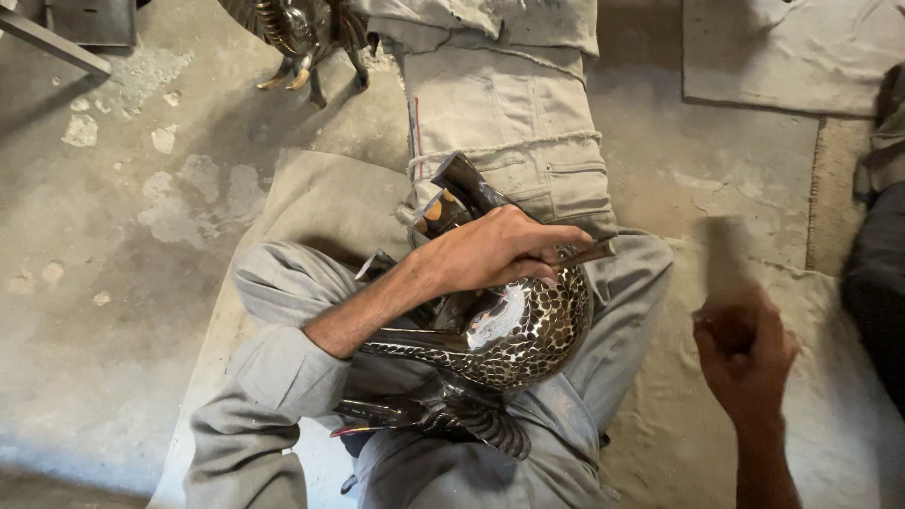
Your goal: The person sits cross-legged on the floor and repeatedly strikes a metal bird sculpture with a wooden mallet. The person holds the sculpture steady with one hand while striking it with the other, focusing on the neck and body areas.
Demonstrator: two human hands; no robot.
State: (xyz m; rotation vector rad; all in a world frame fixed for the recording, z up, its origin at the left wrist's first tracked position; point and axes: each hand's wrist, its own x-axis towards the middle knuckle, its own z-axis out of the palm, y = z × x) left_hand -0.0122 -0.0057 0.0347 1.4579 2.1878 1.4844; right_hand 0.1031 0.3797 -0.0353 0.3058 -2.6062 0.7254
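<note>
A shiny dark metal bird figure (pixel 514 335) with a scale-patterned body lies across my lap, its tail toward the top and legs toward the bottom. My left hand (pixel 495 250) rests on the bird's back and grips a thin metal punch (pixel 589 253) whose tip points right. My right hand (pixel 745 353) is raised to the right of the bird, closed around a hammer handle; the hammer (pixel 724 254) is blurred by motion above the hand.
Folded cloth sacks (pixel 500 104) lie ahead of my knees on a worn concrete floor (pixel 104 283). Another metal bird figure (pixel 302 38) stands at the top. A grey mat (pixel 782 52) lies top right. Someone's dark clothing (pixel 881 273) shows at the right edge.
</note>
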